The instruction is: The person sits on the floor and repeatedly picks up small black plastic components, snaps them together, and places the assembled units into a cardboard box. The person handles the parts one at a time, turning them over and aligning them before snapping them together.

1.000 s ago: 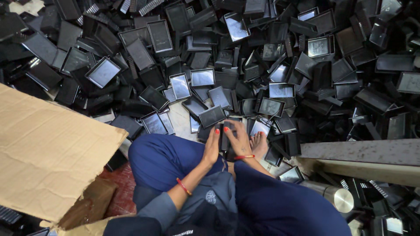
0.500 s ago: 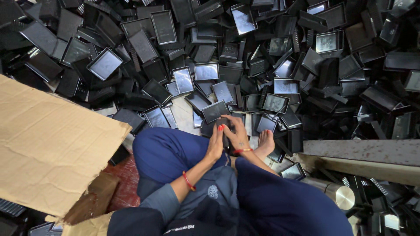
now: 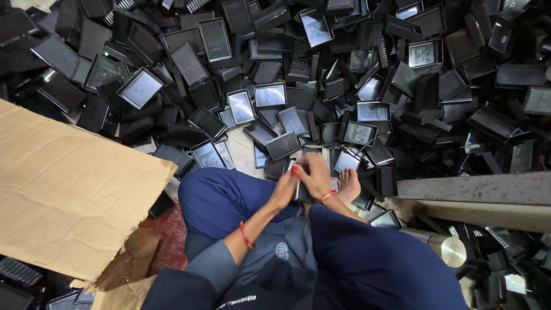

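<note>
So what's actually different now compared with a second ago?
Very little. The left hand and right hand have closed in together over a small dark tray above the lap. The bare foot, the cardboard box and the heap of dark trays lie as before.

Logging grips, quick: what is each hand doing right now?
Left hand: closed on the dark flat part.
Right hand: closed on the same part.
</note>
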A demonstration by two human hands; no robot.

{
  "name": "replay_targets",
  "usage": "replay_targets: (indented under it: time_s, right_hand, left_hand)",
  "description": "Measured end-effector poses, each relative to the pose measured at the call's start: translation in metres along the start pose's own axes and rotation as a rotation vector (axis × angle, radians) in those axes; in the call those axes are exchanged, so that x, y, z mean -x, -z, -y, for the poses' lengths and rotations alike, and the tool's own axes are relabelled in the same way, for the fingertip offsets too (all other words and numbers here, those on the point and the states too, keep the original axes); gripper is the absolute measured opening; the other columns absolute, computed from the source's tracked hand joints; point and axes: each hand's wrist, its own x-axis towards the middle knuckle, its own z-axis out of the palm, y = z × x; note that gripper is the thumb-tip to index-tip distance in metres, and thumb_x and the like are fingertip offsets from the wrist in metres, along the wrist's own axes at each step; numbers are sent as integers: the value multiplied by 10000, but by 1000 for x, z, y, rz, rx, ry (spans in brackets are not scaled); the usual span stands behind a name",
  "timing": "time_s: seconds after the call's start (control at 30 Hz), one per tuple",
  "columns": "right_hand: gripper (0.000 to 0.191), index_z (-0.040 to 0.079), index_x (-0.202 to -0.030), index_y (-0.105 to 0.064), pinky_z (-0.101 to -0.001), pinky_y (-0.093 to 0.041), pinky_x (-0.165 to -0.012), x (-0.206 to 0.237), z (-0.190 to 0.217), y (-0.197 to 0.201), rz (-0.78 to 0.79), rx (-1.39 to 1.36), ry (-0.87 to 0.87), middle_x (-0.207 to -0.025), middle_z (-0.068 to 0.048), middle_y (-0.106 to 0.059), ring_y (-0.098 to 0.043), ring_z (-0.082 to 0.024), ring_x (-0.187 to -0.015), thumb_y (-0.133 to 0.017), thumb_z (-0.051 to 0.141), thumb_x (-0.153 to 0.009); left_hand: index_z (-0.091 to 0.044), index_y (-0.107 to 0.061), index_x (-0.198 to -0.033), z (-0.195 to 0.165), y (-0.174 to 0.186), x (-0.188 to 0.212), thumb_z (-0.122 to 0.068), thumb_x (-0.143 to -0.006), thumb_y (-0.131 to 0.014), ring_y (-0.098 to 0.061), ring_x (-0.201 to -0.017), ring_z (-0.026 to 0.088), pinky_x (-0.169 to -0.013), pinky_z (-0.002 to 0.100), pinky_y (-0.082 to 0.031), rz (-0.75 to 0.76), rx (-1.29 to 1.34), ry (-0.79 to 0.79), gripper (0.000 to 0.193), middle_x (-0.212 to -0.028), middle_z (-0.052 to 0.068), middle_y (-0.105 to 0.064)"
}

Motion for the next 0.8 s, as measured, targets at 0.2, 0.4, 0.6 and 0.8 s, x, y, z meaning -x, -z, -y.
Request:
replay_targets:
  time_s: [0.2,0.4,0.6,0.8]
  right_hand:
    - [355,60,-795,-600,-425,-463,-537,-2,-8,28,-137,-42,39,-684,-107,-638,-633,-312,-603,-723,383,-873]
    - [411,64,-728,-585,-456,-408,-528,2,-31,8,-111,38,45,-636,-139,-584,-578,-362,-575,-697,378,-968]
    - [323,86,-1051,-702,-481,-493,-661,0,-52,-7,-100,-39,2,-875,-182,-690,-662,-395,-782,-523,355,-1044]
    - [423,91,-1072,-729,-476,-540,-800,-5,-63,8,381,168,8,-961,-189,-746,-712,-391,-913,-710,485,-921]
  left_hand:
    - [12,-600,-1352,-38,-14,18,-133,-845,-810,-702,-931,92,-839,263,-589,10,-92,13,568,-1073,30,-759]
    - [23,-711,-1225,-46,-15,16,-161,-831,-839,-729,-924,91,-820,282,-593,-47,-307,-2,454,-1025,98,-794]
    - [-93,-719,-1235,-141,-29,34,-286,-815,-872,-727,-984,326,-822,397,-558,-268,-815,-80,487,-1075,154,-764]
    - [-181,-678,-1334,-292,11,128,-282,-936,-774,-735,-1118,263,-972,332,-600,-587,-894,-539,423,-1242,62,-733]
